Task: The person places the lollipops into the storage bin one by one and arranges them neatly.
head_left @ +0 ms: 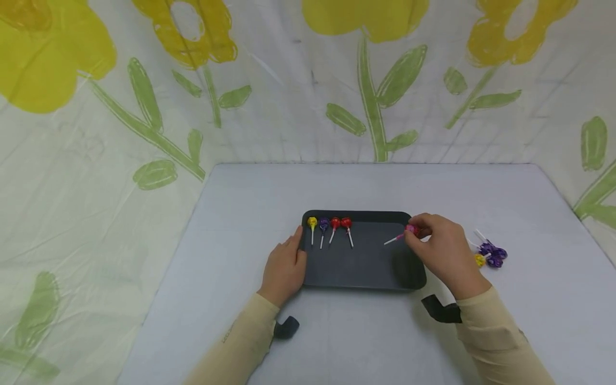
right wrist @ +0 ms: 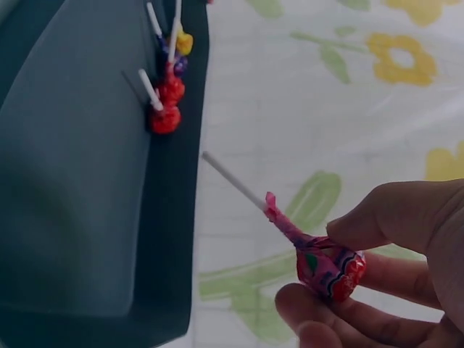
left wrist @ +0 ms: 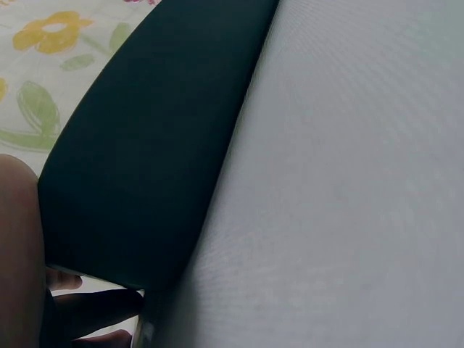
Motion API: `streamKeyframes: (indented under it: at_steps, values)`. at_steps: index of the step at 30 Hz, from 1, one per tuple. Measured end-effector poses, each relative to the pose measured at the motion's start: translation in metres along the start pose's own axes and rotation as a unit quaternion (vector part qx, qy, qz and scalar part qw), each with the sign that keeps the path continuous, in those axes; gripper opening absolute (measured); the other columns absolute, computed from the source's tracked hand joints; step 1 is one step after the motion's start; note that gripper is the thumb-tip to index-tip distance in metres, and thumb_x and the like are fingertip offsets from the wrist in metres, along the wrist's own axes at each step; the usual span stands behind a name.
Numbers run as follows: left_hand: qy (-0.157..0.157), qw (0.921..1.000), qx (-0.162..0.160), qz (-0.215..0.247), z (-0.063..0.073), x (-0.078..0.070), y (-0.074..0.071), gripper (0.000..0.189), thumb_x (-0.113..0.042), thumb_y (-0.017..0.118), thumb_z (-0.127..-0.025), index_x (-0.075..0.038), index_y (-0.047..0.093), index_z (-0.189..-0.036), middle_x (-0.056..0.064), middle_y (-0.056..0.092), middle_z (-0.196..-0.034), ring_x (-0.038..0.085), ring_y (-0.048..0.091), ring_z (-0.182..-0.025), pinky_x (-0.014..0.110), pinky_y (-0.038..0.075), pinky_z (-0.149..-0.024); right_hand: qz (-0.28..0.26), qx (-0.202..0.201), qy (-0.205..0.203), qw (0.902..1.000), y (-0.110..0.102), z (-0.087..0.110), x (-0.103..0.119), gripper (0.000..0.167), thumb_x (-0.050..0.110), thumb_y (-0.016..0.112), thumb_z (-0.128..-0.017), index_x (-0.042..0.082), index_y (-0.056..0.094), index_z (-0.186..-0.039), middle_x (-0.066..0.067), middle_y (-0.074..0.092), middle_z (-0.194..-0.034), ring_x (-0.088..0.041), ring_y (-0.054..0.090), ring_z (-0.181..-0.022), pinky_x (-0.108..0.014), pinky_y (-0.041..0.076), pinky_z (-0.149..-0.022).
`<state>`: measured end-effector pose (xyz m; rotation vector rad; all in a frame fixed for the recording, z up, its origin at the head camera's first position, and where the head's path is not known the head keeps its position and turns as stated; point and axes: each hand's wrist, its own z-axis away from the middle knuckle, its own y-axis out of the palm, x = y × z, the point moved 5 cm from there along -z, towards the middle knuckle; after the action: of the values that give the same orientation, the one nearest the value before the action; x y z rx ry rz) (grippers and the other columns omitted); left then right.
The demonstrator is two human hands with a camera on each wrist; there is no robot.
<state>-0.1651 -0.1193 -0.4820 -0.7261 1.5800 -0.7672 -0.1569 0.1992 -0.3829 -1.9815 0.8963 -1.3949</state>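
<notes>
My left hand (head_left: 284,270) holds the left edge of a dark rectangular tray (head_left: 361,272), its thumb and fingers around the rim in the left wrist view. Above the tray's far right corner, my right hand (head_left: 445,251) pinches a pink and red wrapped lollipop (right wrist: 330,268) by its head. The white stick (right wrist: 235,181) points left, over the tray in the head view. Inside the tray, along the far wall, lie a yellow lollipop (head_left: 312,222), a purple lollipop (head_left: 324,223) and two red lollipops (head_left: 335,222), sticks toward me.
A small pile of purple lollipops (head_left: 494,254) with a yellow one (head_left: 479,260) lies on the white table (head_left: 250,214), right of the tray. Behind the table hangs a cloth (head_left: 289,107) printed with yellow flowers. A dark strap piece (head_left: 441,310) sticks out at the right wrist.
</notes>
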Motion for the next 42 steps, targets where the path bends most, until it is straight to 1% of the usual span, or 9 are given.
streamKeyframes:
  at_steps: [4,6,10,13,18,23,27,32,42]
  values:
    - [0.002,1.0000,0.000,0.002,0.001,0.000,-0.001,0.057,-0.017,0.045,-0.105,-0.006,0.042,-0.161,0.015,0.055,-0.154,0.035,0.052,-0.144,0.054,0.036,-0.123,0.003,0.003,-0.009,1.0000,0.005,-0.005,0.000,0.019,0.005,0.071,-0.090,-0.002,0.079,-0.106,-0.016,0.076,-0.092,-0.026,0.074,-0.075,-0.038,0.059,-0.066]
    - [0.003,1.0000,-0.002,0.003,0.001,0.000,-0.001,0.057,-0.017,0.045,-0.105,-0.006,0.043,-0.160,0.015,0.055,-0.154,0.035,0.052,-0.144,0.055,0.036,-0.123,0.002,0.010,-0.011,0.9999,0.008,-0.007,0.000,0.021,0.006,0.070,-0.092,-0.003,0.079,-0.109,-0.017,0.076,-0.094,-0.029,0.074,-0.078,-0.041,0.060,-0.068]
    - [0.002,1.0000,-0.002,0.002,0.001,0.000,-0.002,0.057,-0.017,0.045,-0.105,-0.007,0.042,-0.161,0.015,0.055,-0.154,0.035,0.052,-0.144,0.054,0.036,-0.123,-0.003,0.022,-0.011,0.9997,0.013,-0.011,0.000,0.024,0.007,0.067,-0.095,-0.003,0.079,-0.112,-0.019,0.073,-0.098,-0.033,0.073,-0.085,-0.040,0.057,-0.067]
    - [0.004,1.0000,0.000,0.002,0.000,0.000,-0.001,0.057,-0.017,0.045,-0.105,-0.007,0.042,-0.161,0.015,0.055,-0.154,0.035,0.052,-0.144,0.054,0.036,-0.123,-0.004,0.023,-0.010,0.9997,0.014,-0.015,0.001,0.024,0.007,0.067,-0.094,-0.004,0.079,-0.112,-0.019,0.070,-0.099,-0.034,0.071,-0.087,-0.039,0.054,-0.067]
    - [0.008,1.0000,0.001,0.004,0.000,-0.001,-0.002,0.058,-0.017,0.044,-0.104,-0.006,0.042,-0.161,0.016,0.055,-0.154,0.035,0.051,-0.144,0.054,0.035,-0.123,-0.001,0.027,0.000,0.9996,0.017,-0.021,0.004,0.022,0.008,0.070,-0.093,-0.005,0.075,-0.111,-0.018,0.071,-0.096,-0.030,0.068,-0.082,-0.043,0.054,-0.070]
    - [0.006,1.0000,0.002,0.004,-0.001,0.000,-0.001,0.058,-0.018,0.044,-0.105,-0.007,0.042,-0.161,0.016,0.056,-0.154,0.034,0.051,-0.145,0.053,0.034,-0.124,-0.007,0.032,0.000,0.9995,0.022,-0.028,0.008,0.015,0.011,0.072,-0.095,-0.001,0.074,-0.104,-0.014,0.072,-0.090,-0.026,0.067,-0.077,-0.041,0.053,-0.068]
    - [0.005,1.0000,0.005,0.000,-0.001,0.001,0.000,0.058,-0.018,0.044,-0.105,-0.007,0.041,-0.162,0.016,0.055,-0.154,0.034,0.051,-0.145,0.053,0.034,-0.124,-0.017,0.034,-0.008,0.9993,0.027,-0.032,0.011,0.015,0.009,0.072,-0.095,-0.003,0.077,-0.103,-0.018,0.069,-0.096,-0.031,0.071,-0.082,-0.045,0.056,-0.073]
    - [0.005,1.0000,0.005,0.001,0.000,0.001,0.000,0.058,-0.018,0.044,-0.105,-0.007,0.041,-0.162,0.016,0.055,-0.154,0.034,0.051,-0.145,0.053,0.034,-0.124,-0.025,0.056,-0.009,0.9981,0.033,-0.036,0.015,0.020,0.008,0.073,-0.096,-0.006,0.077,-0.109,-0.022,0.066,-0.104,-0.034,0.076,-0.089,-0.051,0.059,-0.080]
    - [0.002,1.0000,0.003,0.002,-0.001,0.003,0.000,0.058,-0.016,0.045,-0.104,-0.009,0.042,-0.162,0.016,0.056,-0.153,0.033,0.052,-0.144,0.052,0.034,-0.124,-0.048,0.087,-0.004,0.9950,0.050,-0.048,0.017,0.025,0.008,0.070,-0.097,-0.008,0.076,-0.115,-0.024,0.064,-0.107,-0.035,0.076,-0.092,-0.050,0.062,-0.080]
